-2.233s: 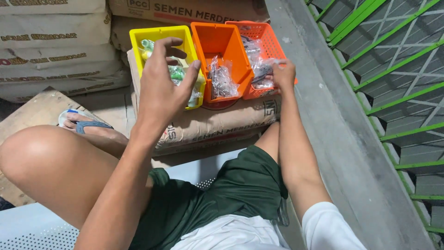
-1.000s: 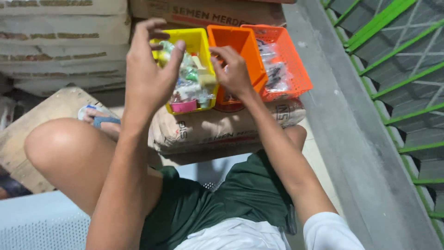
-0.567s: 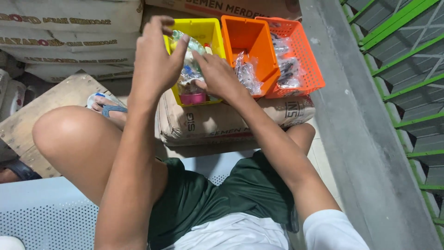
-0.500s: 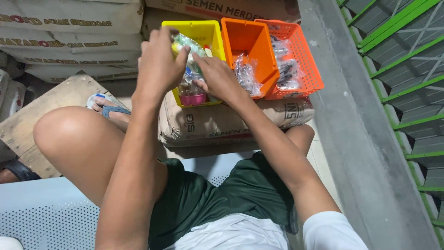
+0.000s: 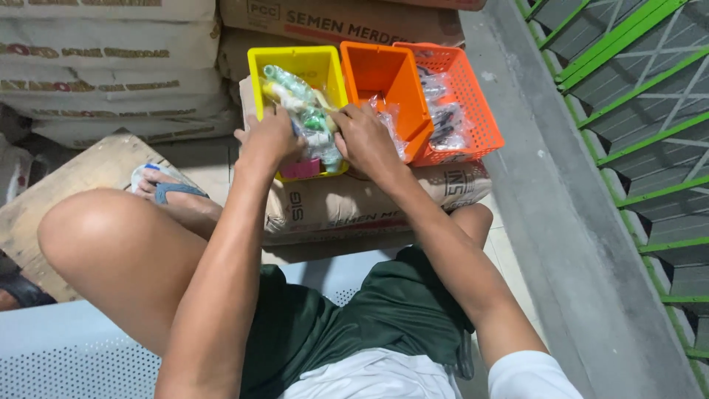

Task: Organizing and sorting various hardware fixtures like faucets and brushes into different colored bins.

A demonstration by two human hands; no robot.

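Gripping, with the left hand [image 5: 267, 140] and the right hand [image 5: 365, 140], a bundle of small clear packets [image 5: 303, 111] over the yellow bin [image 5: 295, 66]; both sets of fingers curling in around the bundle's near end, though how tightly closed cannot be told (palms facing away). Lying lengthwise, the bundle running from between the two hands up and away toward the bin's far left corner, long axis roughly along the bin's length. Looking glossy and crinkled, showing green, white and yellowish contents, with a pink piece [image 5: 301, 169] sitting just below the left hand's fingers. Standing just beyond the right hand, a solid orange bin [image 5: 384, 74] holding clear bags, and past that an orange mesh basket [image 5: 473, 103] with darker bagged parts. Resting under all three, a tan paper sack [image 5: 369, 203] with dark block lettering; stacking beyond the hands, more pale sacks [image 5: 103, 66] with brown and red printing.
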